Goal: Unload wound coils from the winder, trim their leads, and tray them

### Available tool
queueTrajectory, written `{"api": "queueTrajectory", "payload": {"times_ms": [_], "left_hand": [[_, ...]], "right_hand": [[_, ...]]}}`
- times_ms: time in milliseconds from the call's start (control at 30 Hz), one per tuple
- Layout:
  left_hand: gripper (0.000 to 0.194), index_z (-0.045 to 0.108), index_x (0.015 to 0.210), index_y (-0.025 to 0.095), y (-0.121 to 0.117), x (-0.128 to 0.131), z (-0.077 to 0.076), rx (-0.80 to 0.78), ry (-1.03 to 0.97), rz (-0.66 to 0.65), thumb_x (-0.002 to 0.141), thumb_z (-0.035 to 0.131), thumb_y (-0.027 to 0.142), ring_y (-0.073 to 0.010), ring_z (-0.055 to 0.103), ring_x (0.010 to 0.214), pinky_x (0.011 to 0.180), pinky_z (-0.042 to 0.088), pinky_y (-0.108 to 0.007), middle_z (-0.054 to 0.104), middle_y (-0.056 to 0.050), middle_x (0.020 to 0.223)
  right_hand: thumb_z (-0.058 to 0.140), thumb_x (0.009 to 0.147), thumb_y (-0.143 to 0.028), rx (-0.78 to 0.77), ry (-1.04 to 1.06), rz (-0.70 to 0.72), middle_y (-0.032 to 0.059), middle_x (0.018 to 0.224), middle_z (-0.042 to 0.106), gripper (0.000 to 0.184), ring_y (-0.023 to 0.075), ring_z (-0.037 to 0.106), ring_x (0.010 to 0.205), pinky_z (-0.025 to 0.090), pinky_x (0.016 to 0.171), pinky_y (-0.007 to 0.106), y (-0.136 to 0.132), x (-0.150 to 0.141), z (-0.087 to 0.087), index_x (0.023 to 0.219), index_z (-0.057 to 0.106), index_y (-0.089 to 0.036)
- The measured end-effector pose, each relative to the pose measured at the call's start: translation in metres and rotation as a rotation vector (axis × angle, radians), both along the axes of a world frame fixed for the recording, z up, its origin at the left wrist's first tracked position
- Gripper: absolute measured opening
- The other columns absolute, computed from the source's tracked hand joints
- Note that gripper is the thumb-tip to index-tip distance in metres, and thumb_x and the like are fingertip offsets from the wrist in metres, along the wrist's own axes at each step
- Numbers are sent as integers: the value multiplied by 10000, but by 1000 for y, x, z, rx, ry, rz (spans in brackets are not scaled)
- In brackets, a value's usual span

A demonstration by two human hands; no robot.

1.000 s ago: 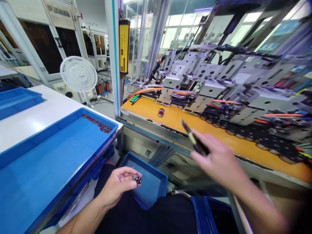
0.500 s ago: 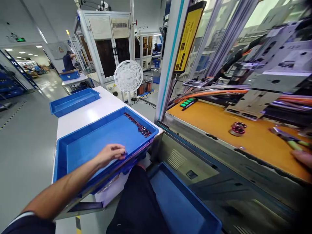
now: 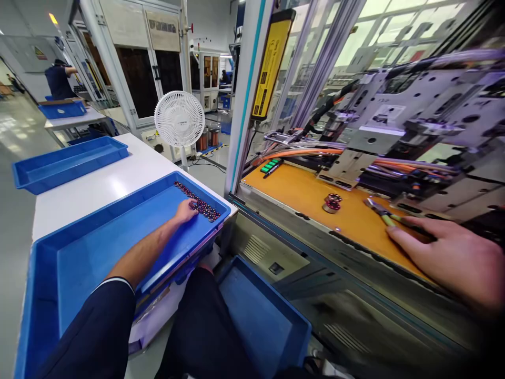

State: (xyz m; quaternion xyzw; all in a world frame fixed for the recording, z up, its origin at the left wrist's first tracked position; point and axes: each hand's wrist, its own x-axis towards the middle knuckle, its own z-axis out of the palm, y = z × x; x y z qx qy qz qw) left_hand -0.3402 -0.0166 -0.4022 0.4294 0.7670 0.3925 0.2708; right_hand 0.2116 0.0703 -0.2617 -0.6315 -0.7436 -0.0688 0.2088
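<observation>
My left hand point(image 3: 185, 211) reaches into the large blue tray point(image 3: 118, 209), its fingers closed on a small motor stator at the row's near side. Several dark stators with reddish specks point(image 3: 205, 209) lie in a packed band along the tray's right end. On the orange work surface point(image 3: 300, 196), my right hand point(image 3: 453, 258) grips green-handled pliers point(image 3: 381, 209), their jaws pointing left, away from me. Two stators point(image 3: 332, 203) with dark tops and metallic sides sit close together left of the pliers.
Machine fixtures and hoses point(image 3: 351, 158) stand behind the orange surface. A second blue tray point(image 3: 71, 160) lies farther along the white table point(image 3: 79, 202). Below, between table and machine, is another blue tray point(image 3: 264, 316). A white fan point(image 3: 179, 118) stands behind the table; a person point(image 3: 59, 81) works beyond.
My left hand has moved from the tray's near edge to the row of stators. The view has swung right, bringing my right hand and the pliers fully into sight.
</observation>
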Motion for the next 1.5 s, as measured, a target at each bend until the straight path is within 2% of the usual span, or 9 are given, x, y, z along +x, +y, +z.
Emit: {"api": "queueTrajectory", "payload": {"times_ms": [133,300,533,733,867,1000,1133,1300,1500], "left_hand": [[355,559,1227,157,5,8,-5,31,83,29,918,581,333,-226,622,1043,870,547,-441,599,-101,1226],[351,562,1221,156,-2,21,3,52,166,42,918,582,332,-226,623,1042,870,547,-440,602,-101,1222],[385,546,1217,133,-10,63,67,247,344,-12,880,628,298,-220,630,975,848,544,-429,601,-109,1179],[521,497,1276,162,6,176,144,551,480,-350,819,655,358,-245,613,1030,904,502,-385,625,-110,1121],[548,544,1223,194,29,265,160,546,429,-517,734,743,340,-234,643,971,893,484,-359,686,-71,980],[659,511,1255,153,50,315,161,481,310,-446,672,788,287,-251,637,921,866,468,-387,688,-80,914],[619,519,1247,182,49,318,160,472,174,-387,682,769,206,-215,632,869,859,462,-359,670,-40,867],[626,446,1308,169,22,286,165,542,-61,-380,737,701,189,-145,634,710,768,509,-320,646,-49,939],[636,432,1259,158,-65,250,162,596,-348,-410,704,736,217,-155,686,841,812,550,-315,683,-89,1011]], "right_hand": [[626,829,-419,-135,-59,-144,251,1191,655,484,328,625,1075,468,739,408,-32,-35,32,1158,701,-72],[552,905,-392,-125,-55,-116,212,1237,643,454,309,613,1117,473,877,379,-43,-43,38,1182,675,-55],[578,944,-369,-78,-10,-51,79,1159,638,279,203,616,1046,507,926,427,-47,-35,35,1113,626,-152],[580,946,-357,-17,107,-40,80,1153,625,267,201,614,1027,518,909,419,-45,-27,32,1114,619,-152],[575,949,-369,48,130,-7,76,1120,635,271,187,627,978,533,873,398,-51,-26,33,1102,621,-150],[555,951,-418,225,156,9,91,1207,608,336,216,597,1080,491,945,441,-61,-24,35,1159,601,-157],[533,945,-435,427,203,-14,148,1314,554,427,263,501,1236,396,1051,465,-73,-23,35,1235,565,-124],[544,929,-432,552,242,33,138,1207,623,382,244,563,1149,431,1010,438,-69,-21,31,1140,609,-120],[486,944,-335,609,301,191,163,1029,686,280,254,649,994,517,907,424,-90,-39,43,1004,652,-118]]}}
